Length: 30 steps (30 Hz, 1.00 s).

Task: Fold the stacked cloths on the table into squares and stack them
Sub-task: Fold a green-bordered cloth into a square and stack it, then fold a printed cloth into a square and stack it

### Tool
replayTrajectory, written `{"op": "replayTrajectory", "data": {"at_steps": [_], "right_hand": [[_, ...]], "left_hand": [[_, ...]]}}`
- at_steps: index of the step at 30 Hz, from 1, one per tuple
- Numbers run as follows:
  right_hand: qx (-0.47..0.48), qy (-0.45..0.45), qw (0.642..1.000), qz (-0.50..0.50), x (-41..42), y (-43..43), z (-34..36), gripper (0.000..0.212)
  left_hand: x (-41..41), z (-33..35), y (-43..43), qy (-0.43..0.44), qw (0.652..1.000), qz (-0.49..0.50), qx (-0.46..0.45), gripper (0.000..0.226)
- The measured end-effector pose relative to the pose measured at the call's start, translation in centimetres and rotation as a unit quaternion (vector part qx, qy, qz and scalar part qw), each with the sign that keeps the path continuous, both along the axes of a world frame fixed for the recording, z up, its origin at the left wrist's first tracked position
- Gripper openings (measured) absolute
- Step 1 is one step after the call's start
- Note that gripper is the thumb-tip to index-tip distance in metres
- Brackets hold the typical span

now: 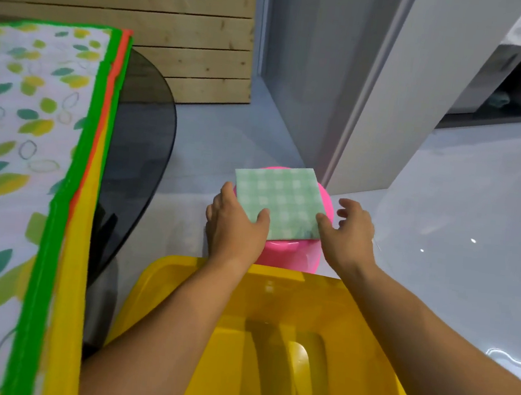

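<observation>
Here we have the cloth (280, 199), a green check already folded square, lying flat on a pink stool (282, 251) and reaching away from our fingertips. Our left hand (237, 224) grips its near left corner: the thumb lies on top and the fingers (225, 193) curl along the left edge. Whether they reach under the fabric we cannot tell. Our right hand (348, 235) is loose. Its thumb just meets the near right corner, while the other fingers are spread off past the right edge and hold nothing.

We judge that this is the setting-down or squaring step. One hand pins the cloth so the folds do not spring open, and the other stands ready to nudge the corner true. The stool appears to serve as the place for finished squares, since it is level and within reach of both hands. Only this one square lies there.

Well to the left of our left hand, the stack (17, 139) of unfolded cloths waits on the dark glass desk (143, 140), a leaf print on top with green, orange and yellow edges beneath. Most of the work therefore seems to lie ahead. Under our forearms, nearer than the fingers, sits a yellow tub (271, 327).
</observation>
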State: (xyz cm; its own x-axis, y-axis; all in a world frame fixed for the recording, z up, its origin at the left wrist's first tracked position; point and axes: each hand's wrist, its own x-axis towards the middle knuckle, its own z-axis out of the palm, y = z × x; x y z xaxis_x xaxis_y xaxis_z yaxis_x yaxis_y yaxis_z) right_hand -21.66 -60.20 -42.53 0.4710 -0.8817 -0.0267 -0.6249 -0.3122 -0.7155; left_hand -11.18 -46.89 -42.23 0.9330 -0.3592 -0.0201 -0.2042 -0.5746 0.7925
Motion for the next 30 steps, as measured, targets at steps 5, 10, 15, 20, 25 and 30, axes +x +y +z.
{"op": "replayTrajectory", "data": {"at_steps": [5, 10, 15, 20, 25, 30], "right_hand": [[0.001, -0.064, 0.998, 0.031, -4.0, 3.3, 3.4, 0.041], [-0.009, -0.108, 0.993, 0.051, -7.9, 7.3, 8.9, 0.041], [-0.045, -0.126, 0.989, 0.067, -11.1, 11.7, 15.2, 0.035], [-0.077, -0.122, 0.979, 0.145, -11.4, 17.5, 22.3, 0.027], [-0.099, -0.086, 0.950, 0.284, -8.5, 25.3, 27.1, 0.016], [-0.136, -0.029, 0.902, 0.408, -3.8, 33.2, 28.2, 0.016]], "left_hand": [[-4.6, 2.6, 1.5, 0.054, 0.986, 0.010, -0.158, 0.063], [-9.2, 6.6, 4.8, 0.090, 0.969, 0.008, -0.228, 0.061], [-12.4, 14.4, 9.0, 0.152, 0.963, 0.009, -0.221, 0.043], [-10.8, 23.1, 16.3, 0.122, 0.964, -0.042, -0.232, 0.035], [-4.8, 25.7, 28.3, 0.061, 0.983, -0.086, -0.153, 0.024], [0.5, 24.4, 40.4, -0.059, 0.984, -0.156, 0.068, 0.012]]}}
